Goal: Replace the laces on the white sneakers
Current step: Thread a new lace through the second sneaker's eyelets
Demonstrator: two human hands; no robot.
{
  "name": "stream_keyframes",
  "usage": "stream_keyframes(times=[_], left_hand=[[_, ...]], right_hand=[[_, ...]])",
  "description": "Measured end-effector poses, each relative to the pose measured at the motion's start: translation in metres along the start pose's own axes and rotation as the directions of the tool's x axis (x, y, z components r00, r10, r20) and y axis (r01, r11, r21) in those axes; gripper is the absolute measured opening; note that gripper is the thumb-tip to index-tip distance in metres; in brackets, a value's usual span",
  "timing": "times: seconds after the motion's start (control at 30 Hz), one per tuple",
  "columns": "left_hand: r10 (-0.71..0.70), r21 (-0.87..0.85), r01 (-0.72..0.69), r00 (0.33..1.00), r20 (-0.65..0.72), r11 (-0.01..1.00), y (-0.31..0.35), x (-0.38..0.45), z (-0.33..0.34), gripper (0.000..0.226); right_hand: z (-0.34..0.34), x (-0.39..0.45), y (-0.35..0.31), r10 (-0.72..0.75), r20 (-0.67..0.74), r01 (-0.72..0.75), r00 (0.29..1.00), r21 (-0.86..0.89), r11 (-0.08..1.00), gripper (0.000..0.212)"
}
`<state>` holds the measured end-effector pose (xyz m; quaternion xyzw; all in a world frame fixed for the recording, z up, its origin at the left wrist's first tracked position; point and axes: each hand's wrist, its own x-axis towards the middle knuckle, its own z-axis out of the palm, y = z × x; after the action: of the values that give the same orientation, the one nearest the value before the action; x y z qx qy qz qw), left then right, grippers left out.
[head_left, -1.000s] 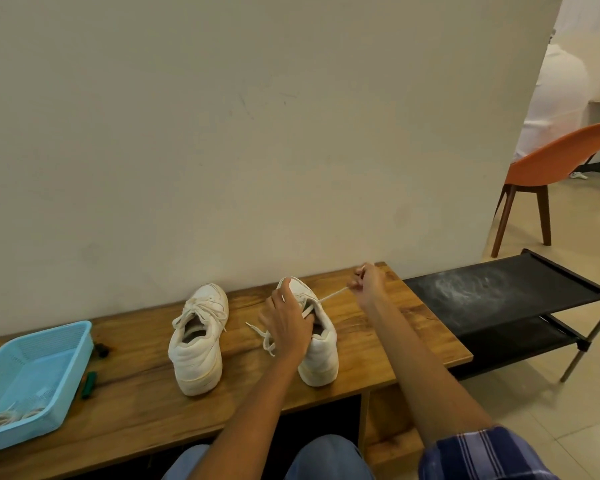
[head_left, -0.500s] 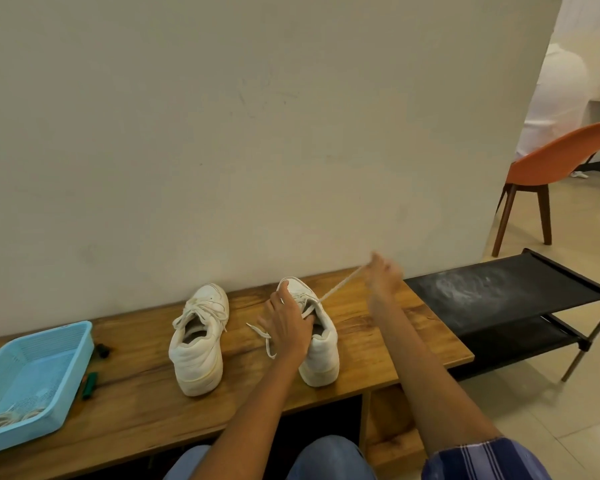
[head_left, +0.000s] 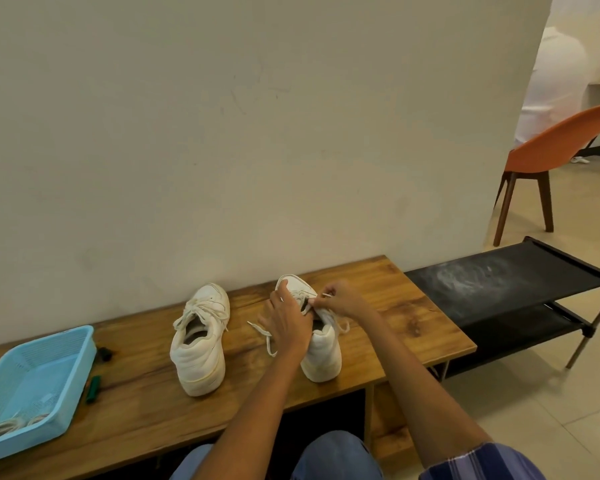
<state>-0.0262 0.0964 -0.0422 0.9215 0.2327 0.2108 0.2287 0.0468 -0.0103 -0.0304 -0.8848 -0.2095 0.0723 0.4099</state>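
Right-hand white sneaker (head_left: 321, 355), shown heel toward the viewer on the wooden bench (head_left: 413, 327), toe pointing at the wall (head_left: 257, 133). Its lace (head_left: 267, 336) is partly drawn out: one loose end is seen trailing onto the bench at the shoe's left side, another hanging over its right flank. The shoe is steadied by the left hand (head_left: 288, 323), whose fingers are laid over the tongue and eyelet rows; whether they are curled round anything cannot be told from this angle. A short stretch of lace is pinched at the eyelets between thumb and fingertips of the right hand (head_left: 340, 301) (the lace tip is visible just above the knuckles). The two hands are touching, or nearly so, over the shoe's throat.

The second white sneaker (head_left: 200, 341) is set just to the left, parallel, its lace threaded and loosely gathered. Farther left, a light-blue plastic basket (head_left: 80, 355) is placed at the bench end, with coiled laces (head_left: 4, 427) lying in its near corner; two small dark-green items (head_left: 93, 388) (not identifiable) are seen beside it. A black shoe rack (head_left: 520, 289) adjoins the bench on the right, and an orange chair (head_left: 561, 140) is seen beyond it.
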Motion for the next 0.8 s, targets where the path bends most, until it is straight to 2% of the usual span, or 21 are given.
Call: stream_keyframes(times=[0.07,0.13,0.2,0.27,0.33,0.37,0.4,0.47,0.57,0.63,0.7,0.8], left_hand=[[-0.002,-0.006,0.002,1.000,0.006,1.000,0.000,0.000,0.000,0.072],[-0.003,-0.007,0.004,1.000,0.006,1.000,0.000,0.000,0.001,0.072],[0.000,-0.004,0.000,1.000,0.008,1.000,0.000,-0.001,0.001,0.072],[0.002,-0.002,-0.002,1.000,0.008,1.000,0.000,-0.001,0.001,0.072],[-0.003,0.003,0.003,1.000,0.025,1.000,0.000,0.000,0.000,0.071],[-0.005,0.003,0.005,0.999,0.031,1.000,-0.001,0.000,0.001,0.071],[-0.005,0.001,0.005,0.999,0.033,1.000,-0.001,0.001,0.002,0.071],[-0.007,-0.002,0.007,0.999,0.035,1.000,-0.003,0.002,0.004,0.071],[-0.014,-0.003,0.015,0.999,0.049,1.000,-0.003,0.003,0.005,0.067],[-0.018,-0.015,0.019,0.998,0.061,1.000,-0.003,0.002,0.005,0.063],[-0.020,-0.036,0.022,0.998,0.055,0.999,-0.003,0.002,0.006,0.057],[-0.016,-0.066,0.018,0.999,0.029,0.998,-0.005,0.002,0.006,0.046]], right_hand=[[-0.008,0.003,0.001,-0.014,0.015,0.015,1.000,-0.080,0.997,0.036],[-0.018,0.004,0.003,-0.019,-0.016,0.018,1.000,-0.054,0.998,0.027],[-0.024,0.003,0.006,0.058,-0.287,-0.013,0.956,0.154,0.988,0.027],[-0.028,0.001,0.009,0.308,-0.549,-0.034,0.777,0.452,0.891,0.024],[-0.024,-0.003,0.011,0.460,-0.644,0.012,0.612,0.589,0.808,0.022],[-0.019,-0.005,0.013,0.487,-0.651,0.020,0.582,0.611,0.792,0.020],[-0.014,-0.005,0.015,0.493,-0.637,0.016,0.592,0.621,0.784,0.018],[-0.003,-0.007,0.015,0.458,-0.573,-0.026,0.680,0.605,0.796,0.015],[0.008,-0.006,0.015,0.259,-0.431,-0.026,0.864,0.477,0.879,0.023],[0.013,-0.006,0.011,0.107,-0.237,-0.020,0.966,0.342,0.940,0.025],[0.017,-0.005,0.009,0.026,-0.098,-0.003,0.995,0.233,0.972,0.026],[0.017,-0.002,0.008,-0.001,-0.116,0.021,0.993,0.168,0.985,0.028]])
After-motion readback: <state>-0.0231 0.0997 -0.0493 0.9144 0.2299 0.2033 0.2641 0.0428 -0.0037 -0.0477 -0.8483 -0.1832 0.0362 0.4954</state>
